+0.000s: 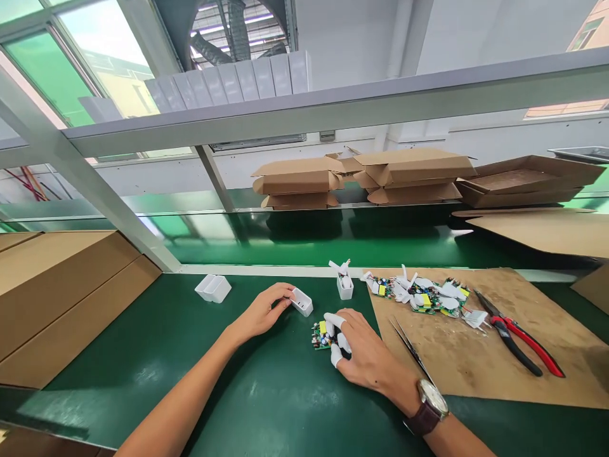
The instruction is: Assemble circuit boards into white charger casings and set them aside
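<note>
My left hand (262, 311) rests on the green bench with its fingers curled round a small white plastic housing (302, 301). My right hand (364, 354), with white finger cots on the fingertips and a wristwatch (431, 406) on the wrist, pinches a small green circuit board (321, 334) with a yellow part on it. The board lies just below the housing. Behind it stands another white housing (344, 284) with white pieces sticking out of it.
A pile of circuit boards and white parts (423, 295) lies on a cardboard sheet (480, 355) at right, with tweezers (410, 348) and red-handled pliers (521, 343). Two white housings (213, 288) sit at left. Cardboard boxes (52, 285) flank the left; flat cartons (361, 178) are stacked behind.
</note>
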A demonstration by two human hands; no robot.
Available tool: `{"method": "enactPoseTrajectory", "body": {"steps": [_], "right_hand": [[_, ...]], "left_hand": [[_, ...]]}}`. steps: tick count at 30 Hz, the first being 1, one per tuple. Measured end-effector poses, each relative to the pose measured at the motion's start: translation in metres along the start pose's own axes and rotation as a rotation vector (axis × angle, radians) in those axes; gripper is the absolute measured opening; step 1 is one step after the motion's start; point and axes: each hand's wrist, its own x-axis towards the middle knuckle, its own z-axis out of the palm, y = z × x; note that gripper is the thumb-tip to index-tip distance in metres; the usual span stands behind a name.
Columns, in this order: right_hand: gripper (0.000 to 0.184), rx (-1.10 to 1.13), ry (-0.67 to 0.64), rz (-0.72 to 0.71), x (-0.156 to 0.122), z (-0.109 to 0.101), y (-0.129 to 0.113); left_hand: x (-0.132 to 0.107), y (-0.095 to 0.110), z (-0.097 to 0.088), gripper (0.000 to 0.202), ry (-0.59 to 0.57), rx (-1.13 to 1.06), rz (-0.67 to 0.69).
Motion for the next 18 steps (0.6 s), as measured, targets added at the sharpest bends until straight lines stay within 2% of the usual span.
{"method": "enactPoseTrajectory", "body": {"steps": [3, 6, 11, 14, 18], "right_hand": [[0.056, -0.014, 0.036, 0.000, -0.001, -0.006, 0.004], [0.056, -0.026, 0.027, 0.005, -0.002, -0.009, 0.005], [0.050, -0.053, -0.005, 0.014, -0.005, -0.012, 0.002], [0.053, -0.068, -0.009, 0.013, -0.006, -0.013, 0.001], [0.057, -0.064, 0.016, 0.014, -0.008, -0.013, 0.000]], "left_hand": [[-0.008, -0.003, 0.006, 0.023, 0.058, -0.023, -0.021], [-0.016, -0.001, 0.011, 0.014, 0.087, 0.005, 0.020], [-0.022, -0.001, 0.014, 0.010, 0.064, 0.028, 0.070], [-0.023, -0.007, 0.012, 0.019, 0.052, -0.025, 0.070], [-0.026, -0.009, 0.017, 0.036, 0.094, -0.084, -0.034]]}}
